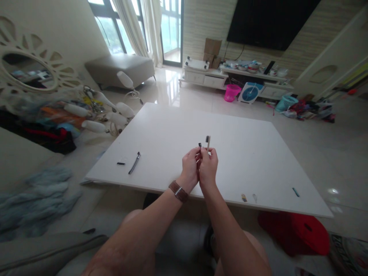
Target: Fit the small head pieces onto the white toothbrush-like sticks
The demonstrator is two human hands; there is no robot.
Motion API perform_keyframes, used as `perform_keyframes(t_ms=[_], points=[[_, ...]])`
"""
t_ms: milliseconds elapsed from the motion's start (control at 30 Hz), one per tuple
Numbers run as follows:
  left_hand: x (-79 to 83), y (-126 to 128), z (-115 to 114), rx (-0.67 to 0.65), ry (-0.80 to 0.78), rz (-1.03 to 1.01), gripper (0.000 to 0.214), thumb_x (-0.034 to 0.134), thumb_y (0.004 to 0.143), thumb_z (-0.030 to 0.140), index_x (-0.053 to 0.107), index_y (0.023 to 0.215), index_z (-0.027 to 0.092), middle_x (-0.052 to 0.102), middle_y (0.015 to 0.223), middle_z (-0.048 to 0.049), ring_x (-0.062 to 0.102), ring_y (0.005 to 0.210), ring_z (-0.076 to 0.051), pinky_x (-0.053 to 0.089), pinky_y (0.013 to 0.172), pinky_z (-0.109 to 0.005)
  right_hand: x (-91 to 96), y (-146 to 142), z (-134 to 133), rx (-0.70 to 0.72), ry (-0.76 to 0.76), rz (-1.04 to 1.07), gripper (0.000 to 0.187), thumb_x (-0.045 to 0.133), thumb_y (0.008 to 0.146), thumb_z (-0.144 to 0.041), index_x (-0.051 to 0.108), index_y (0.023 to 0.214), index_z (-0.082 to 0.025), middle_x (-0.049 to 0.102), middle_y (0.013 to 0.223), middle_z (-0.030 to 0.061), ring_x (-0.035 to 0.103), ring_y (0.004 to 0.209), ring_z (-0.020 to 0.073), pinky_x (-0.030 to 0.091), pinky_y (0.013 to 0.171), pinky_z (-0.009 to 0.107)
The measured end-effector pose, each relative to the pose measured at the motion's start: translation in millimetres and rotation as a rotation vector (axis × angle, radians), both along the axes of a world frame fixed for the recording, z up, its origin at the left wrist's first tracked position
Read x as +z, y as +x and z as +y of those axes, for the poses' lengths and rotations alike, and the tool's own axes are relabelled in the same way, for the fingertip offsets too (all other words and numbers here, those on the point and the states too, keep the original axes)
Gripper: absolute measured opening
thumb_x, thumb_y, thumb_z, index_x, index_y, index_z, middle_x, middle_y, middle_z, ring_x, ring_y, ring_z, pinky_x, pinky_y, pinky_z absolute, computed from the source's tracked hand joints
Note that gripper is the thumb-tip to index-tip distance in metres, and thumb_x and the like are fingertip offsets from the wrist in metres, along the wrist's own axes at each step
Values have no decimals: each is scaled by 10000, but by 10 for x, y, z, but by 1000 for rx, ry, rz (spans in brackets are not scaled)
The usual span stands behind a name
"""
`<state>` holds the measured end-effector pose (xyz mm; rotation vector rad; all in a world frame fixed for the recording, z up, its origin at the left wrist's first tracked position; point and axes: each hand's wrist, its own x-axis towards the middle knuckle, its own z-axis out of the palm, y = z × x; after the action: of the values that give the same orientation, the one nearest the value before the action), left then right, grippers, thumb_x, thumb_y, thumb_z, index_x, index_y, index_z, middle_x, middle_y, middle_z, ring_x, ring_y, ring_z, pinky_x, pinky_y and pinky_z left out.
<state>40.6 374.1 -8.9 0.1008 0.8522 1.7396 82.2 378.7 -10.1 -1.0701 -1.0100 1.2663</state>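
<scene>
My left hand [189,168], with a brown-strapped watch [178,191] on its wrist, is closed and touches my right hand [208,167] above the near part of the white table. A small black piece [200,145] pokes up from the left fingertips; its lower part is hidden. Upright in my right fingers stands a pale-handled toothbrush [208,141] with dark bristles. To the left on the table lie a slim grey stick with a black angled head [134,163] and a short black strip [121,163] beside some clear plastic.
The white table [244,153] spreads before me. Near its right front are a small yellowish piece [244,197], a clear piece [254,197] and a short green piece [296,192]. A red stool [299,234] stands below. Lamp shades [94,126] lean by the left edge.
</scene>
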Motion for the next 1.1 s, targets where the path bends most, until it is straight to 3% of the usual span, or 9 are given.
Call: perform_keyframes(t_ms=[100, 200, 633, 900, 1033, 1100], points=[[51, -54, 14, 76, 34, 23, 205, 796, 655, 253, 662, 748, 128, 673, 739, -20, 627, 706, -116, 451, 684, -237, 21, 34, 46, -23, 14, 26, 264, 518, 898, -454, 512, 836, -197, 510, 584, -60, 446, 490, 94, 335, 474, 199], [110, -152, 2, 63, 54, 46, 210, 801, 678, 256, 662, 788, 143, 686, 795, -24, 643, 739, -124, 458, 723, -261, 30, 76, 64, -11, 32, -15, 316, 504, 912, -487, 554, 840, -184, 474, 566, -62, 397, 481, 86, 307, 474, 203], [146, -382, -7, 113, 79, 176, 160, 799, 655, 185, 736, 784, 114, 713, 795, -69, 628, 740, -124, 477, 778, -288, 96, 164, 26, 175, 166, -447, 373, 586, 889, -512, 710, 857, -162, 555, 648, -13, 464, 575, 119, 313, 509, 237], [159, -349, -13, 85, 30, 232, 156, 794, 662, 187, 756, 793, 111, 718, 785, -83, 629, 706, -127, 471, 750, -292, 120, 248, 85, -36, 200, -494, 361, 570, 903, -480, 710, 871, -149, 542, 616, -15, 465, 554, 125, 335, 527, 249], [161, -338, -12, 81, 51, 223, 115, 775, 667, 170, 754, 768, 118, 718, 779, -74, 629, 725, -128, 476, 770, -292, 133, 241, 49, 118, 236, -522, 376, 580, 900, -502, 722, 855, -156, 564, 624, -8, 468, 548, 123, 325, 509, 246], [161, -337, -15, 73, 50, 217, 116, 782, 663, 167, 752, 764, 117, 717, 777, -74, 626, 722, -125, 474, 769, -291, 125, 245, 57, 120, 237, -568, 379, 584, 896, -505, 727, 837, -158, 578, 621, -4, 467, 537, 123, 323, 508, 249]])
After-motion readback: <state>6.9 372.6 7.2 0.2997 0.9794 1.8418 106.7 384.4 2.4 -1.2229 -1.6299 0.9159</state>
